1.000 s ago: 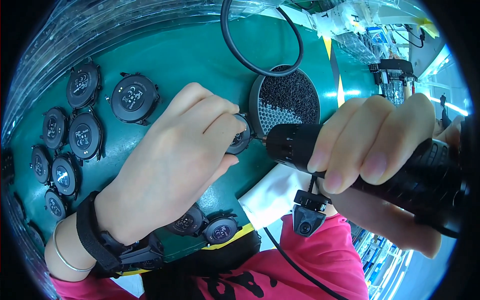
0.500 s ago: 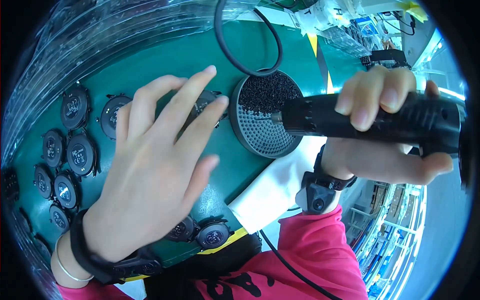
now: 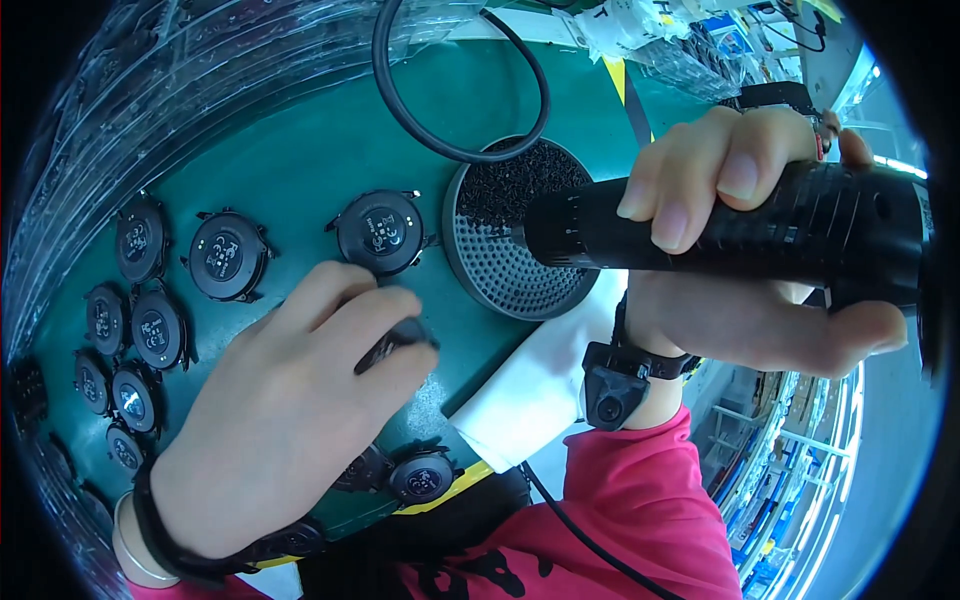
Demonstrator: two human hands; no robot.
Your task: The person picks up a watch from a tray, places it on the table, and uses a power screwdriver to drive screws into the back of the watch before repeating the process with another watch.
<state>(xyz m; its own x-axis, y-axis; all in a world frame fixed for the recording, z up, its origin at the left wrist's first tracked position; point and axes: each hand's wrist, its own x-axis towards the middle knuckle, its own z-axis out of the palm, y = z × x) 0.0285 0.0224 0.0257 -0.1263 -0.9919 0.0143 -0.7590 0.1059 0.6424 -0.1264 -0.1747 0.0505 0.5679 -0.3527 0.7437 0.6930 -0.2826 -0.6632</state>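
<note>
My right hand (image 3: 740, 260) grips a thick black electric screwdriver (image 3: 760, 225) held level, its tip over a round grey screw tray (image 3: 500, 270) heaped with small black screws. My left hand (image 3: 290, 410) rests palm down on the green mat (image 3: 300, 140), its fingertips closed on a round black watch case (image 3: 395, 345). Another black watch case (image 3: 380, 232) lies just beyond those fingers, back side up.
Several more black watch cases lie in a cluster at the left (image 3: 150, 320) and two near the mat's front edge (image 3: 420, 478). A black cable (image 3: 460, 150) loops behind the tray. A white cloth (image 3: 530, 390) hangs at the mat's edge. Clear plastic sheeting (image 3: 150, 90) covers the far left.
My left hand has pulled back toward me and closed on a watch case, leaving one case uncovered on the mat. The screwdriver has shifted from that case to the screw tray.
</note>
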